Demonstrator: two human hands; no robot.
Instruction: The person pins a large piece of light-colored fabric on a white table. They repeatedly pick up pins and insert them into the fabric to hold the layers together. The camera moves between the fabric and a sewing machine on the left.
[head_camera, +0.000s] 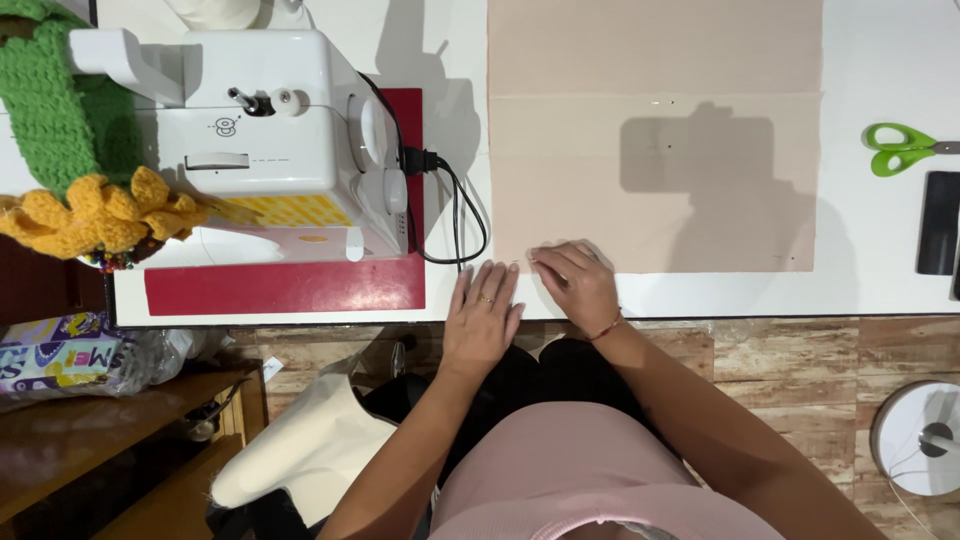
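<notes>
A beige folded fabric piece (655, 150) lies flat on the white table (870, 250). My right hand (578, 285) rests on the fabric's near left corner, fingers curled and pinching its edge. My left hand (482, 318) lies flat and open on the table edge just left of that corner, a ring on one finger. A white sewing machine (265, 130) stands to the left on a red mat (290, 285).
A black power cord (455, 215) loops from the machine toward the fabric. Green-handled scissors (900, 148) and a black flat object (940, 222) lie at the right. Green and yellow crochet work (70, 150) sits far left. A white spool (920, 440) stands on the floor.
</notes>
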